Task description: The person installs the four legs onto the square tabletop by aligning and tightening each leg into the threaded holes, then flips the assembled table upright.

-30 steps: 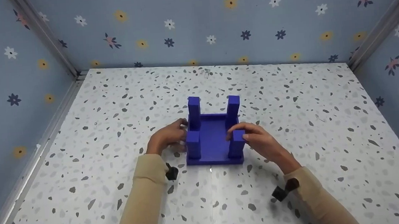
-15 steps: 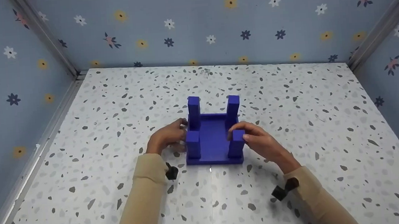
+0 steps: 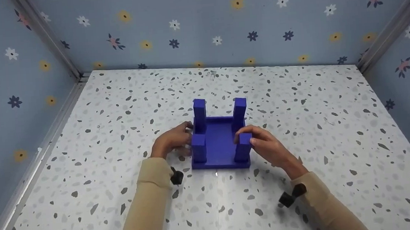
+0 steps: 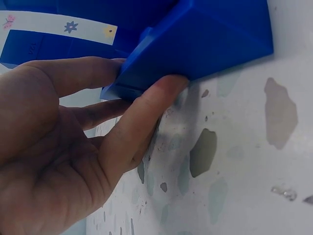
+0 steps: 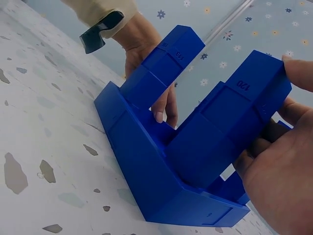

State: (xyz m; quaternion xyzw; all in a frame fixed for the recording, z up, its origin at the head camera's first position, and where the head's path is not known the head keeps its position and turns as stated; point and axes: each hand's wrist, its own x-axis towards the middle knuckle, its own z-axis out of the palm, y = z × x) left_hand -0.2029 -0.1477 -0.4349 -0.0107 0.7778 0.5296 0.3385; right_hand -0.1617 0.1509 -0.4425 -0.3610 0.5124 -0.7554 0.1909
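A small blue-purple toy table (image 3: 219, 146) lies upside down, its rimmed top flat on the surface and several square legs standing up from it. On its near right leg (image 3: 243, 149) my right hand (image 3: 268, 146) has a grip, index finger on the inner side and thumb on the outer. That leg (image 5: 234, 115) bears the raised number 120 in the right wrist view. At the table's left side my left hand (image 3: 172, 141) holds the edge, thumb and index finger (image 4: 83, 73) against the blue rim (image 4: 195, 44); its fingertips are partly hidden.
The surface (image 3: 319, 120) is white with grey speckles. A blue flowered wall (image 3: 198, 27) stands behind it, with metal posts at the left and right corners. Black camera mounts (image 3: 292, 195) sit on both sleeves.
Hardly anything differs: both hands keep their places on the toy table, which has not visibly moved. The right index finger has shifted very slightly.
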